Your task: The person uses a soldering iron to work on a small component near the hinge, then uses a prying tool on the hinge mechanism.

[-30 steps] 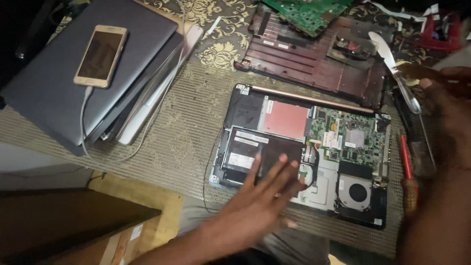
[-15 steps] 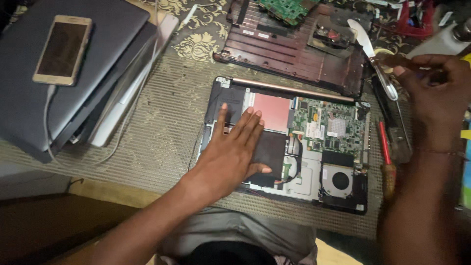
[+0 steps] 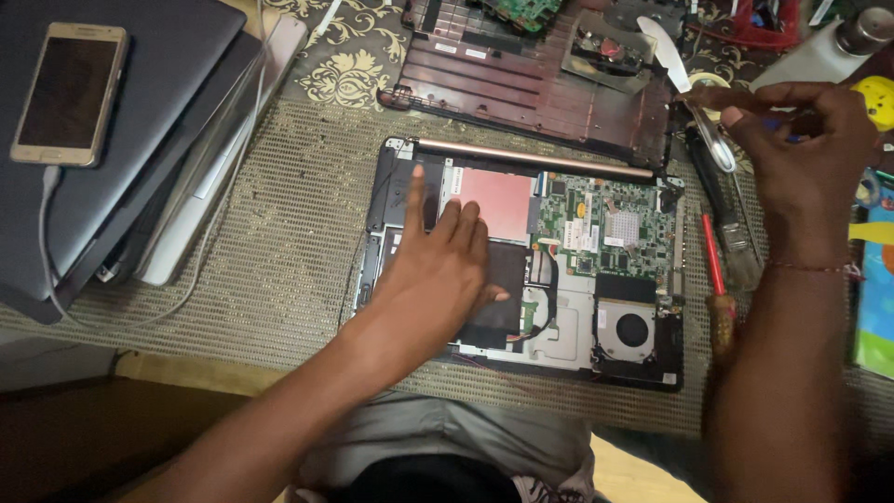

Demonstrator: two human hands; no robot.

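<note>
The left hand [image 3: 438, 279] lies flat on the opened laptop [image 3: 521, 265], fingers spread out and holding nothing, with the palm over the dark flat part on the near left side. The laptop sits on a woven mat [image 3: 279, 242] right in front of the person, with its bottom cover already off, so the green board [image 3: 605, 224], the pink square [image 3: 494, 200] and the round fan [image 3: 631, 328] all show. These parts look to be in place, so taking things out seems hardly begun. To the right lies a red-handled screwdriver [image 3: 712, 265]. A bit farther, the right hand [image 3: 801, 154] pinches a thin shiny tool [image 3: 708, 140], fingers closed on it. Farther back lies a dark red laptop shell [image 3: 531, 79]. Far left, a phone [image 3: 70, 93] rests on closed laptops [image 3: 149, 168].
</note>
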